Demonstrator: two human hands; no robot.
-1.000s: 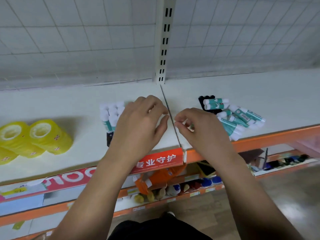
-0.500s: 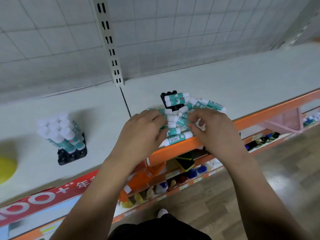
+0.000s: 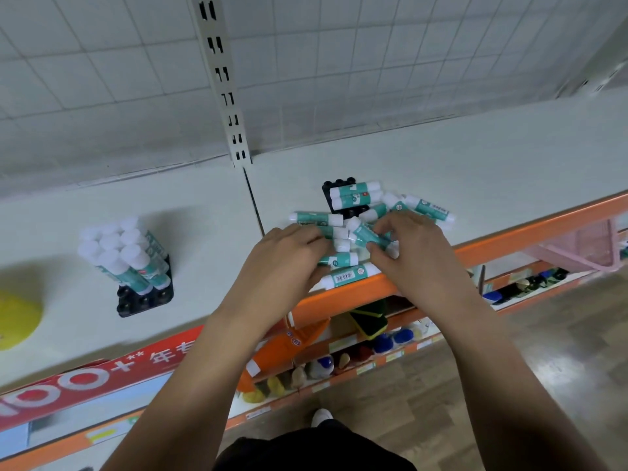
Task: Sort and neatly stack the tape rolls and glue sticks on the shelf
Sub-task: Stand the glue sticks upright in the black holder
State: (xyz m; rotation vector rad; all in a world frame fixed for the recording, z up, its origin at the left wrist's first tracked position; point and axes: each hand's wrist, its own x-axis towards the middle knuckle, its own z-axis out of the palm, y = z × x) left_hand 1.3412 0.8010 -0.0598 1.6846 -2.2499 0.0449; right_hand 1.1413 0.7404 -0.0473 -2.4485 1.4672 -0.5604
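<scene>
While both hands work in the loose pile of glue sticks (image 3: 343,258) near the front edge of the white shelf (image 3: 475,171), the left hand (image 3: 285,263) lies palm down over the pile's left side, its fingers (image 3: 314,237) curled together onto the sticks beneath; whether they clasp any one stick cannot be told. The right hand (image 3: 416,248) sits on the pile's right side, with thumb and forefinger pinched on a teal glue stick (image 3: 368,234) that tilts up toward the left. Around them other sticks lie on their sides at mixed angles, one with a barcode (image 3: 345,276) resting along the orange shelf lip (image 3: 509,232). Behind the pile, a black tray (image 3: 334,186) lies on the shelf with two sticks across it. Well to the left, past the seam in the shelf, a second black tray (image 3: 146,300) holds a tight cluster of upright glue sticks (image 3: 119,249), white caps up. At the far left edge, part of a yellow tape roll (image 3: 17,317) shows, blurred. A slotted white upright (image 3: 224,79) rises against the grid backing.
</scene>
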